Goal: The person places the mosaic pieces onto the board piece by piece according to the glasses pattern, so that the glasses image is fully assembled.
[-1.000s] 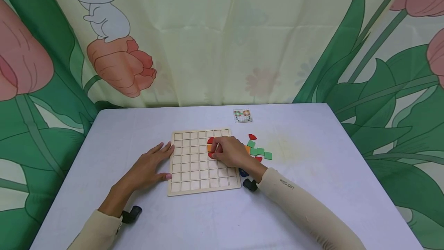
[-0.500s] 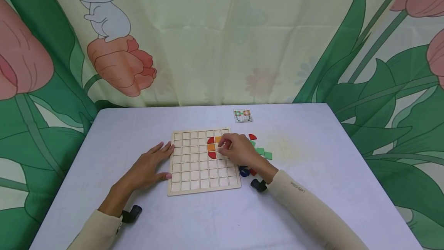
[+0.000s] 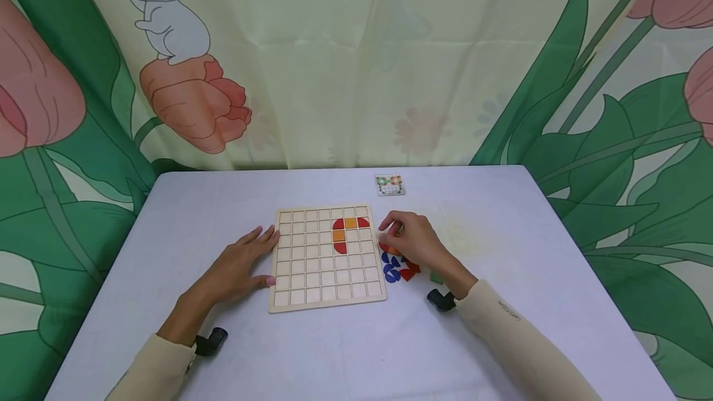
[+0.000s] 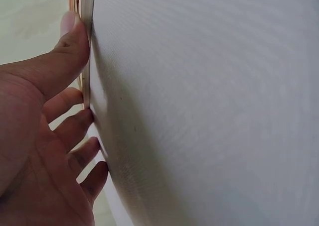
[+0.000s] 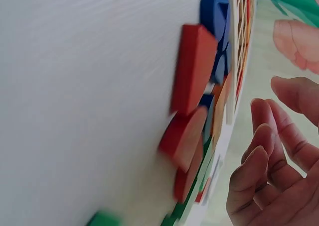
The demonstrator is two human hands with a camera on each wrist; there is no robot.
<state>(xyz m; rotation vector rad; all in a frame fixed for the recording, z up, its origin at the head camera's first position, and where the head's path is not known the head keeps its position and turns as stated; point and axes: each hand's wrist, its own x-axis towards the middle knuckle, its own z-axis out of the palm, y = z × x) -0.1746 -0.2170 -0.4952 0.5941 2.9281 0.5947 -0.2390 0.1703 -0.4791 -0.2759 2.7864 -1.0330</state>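
A wooden grid board lies on the white-covered table. In its upper right cells sit a few red rounded tiles and orange square tiles. My left hand rests against the board's left edge, fingers spread and thumb touching the rim; the left wrist view shows the fingertips along that edge. My right hand hovers just right of the board, over a pile of loose tiles. In the right wrist view its fingers are loosely bent, the thumb is apart from them, and nothing is between them.
Beside the board's right edge lie loose blue rounded tiles, red tiles and a green tile; my right hand hides part of the pile. A small pattern card lies near the table's back edge. A printed curtain hangs behind.
My right hand has moved rightward off the board to over the loose tiles. A red tile in the upper right of the grid now shows. The left hand stays at the board's edge.
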